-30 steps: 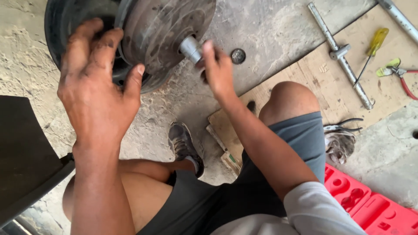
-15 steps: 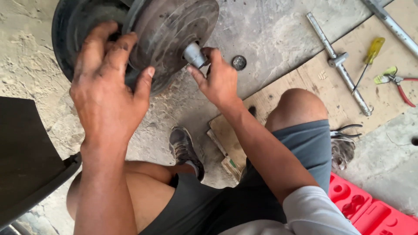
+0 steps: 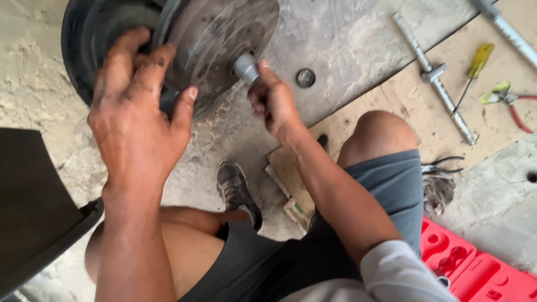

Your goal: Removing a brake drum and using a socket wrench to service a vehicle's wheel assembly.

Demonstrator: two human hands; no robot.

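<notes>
A rusty brake drum (image 3: pixel 215 39) with a dark wheel assembly behind it fills the top left. My left hand (image 3: pixel 137 120) grips the drum's near rim, fingers hooked over the edge. My right hand (image 3: pixel 273 102) is closed around the grey metal hub cap (image 3: pixel 245 66) sticking out of the drum's centre. I am squatting on the concrete, one knee (image 3: pixel 380 131) up on the right and a grey shoe (image 3: pixel 235 187) below the drum.
A round metal washer (image 3: pixel 305 78) lies on the concrete. On the cardboard sheet (image 3: pixel 403 95) rest a cross wrench (image 3: pixel 436 75), a yellow-handled screwdriver (image 3: pixel 475 67) and red-handled pliers (image 3: pixel 512 100). A red tool case (image 3: pixel 475 263) sits bottom right. A dark fender panel (image 3: pixel 33 207) juts in at left.
The view has shifted slightly, so the drum sits further right. My right hand has slid from beside the hub cap to grip it from below; my left hand keeps its hold.
</notes>
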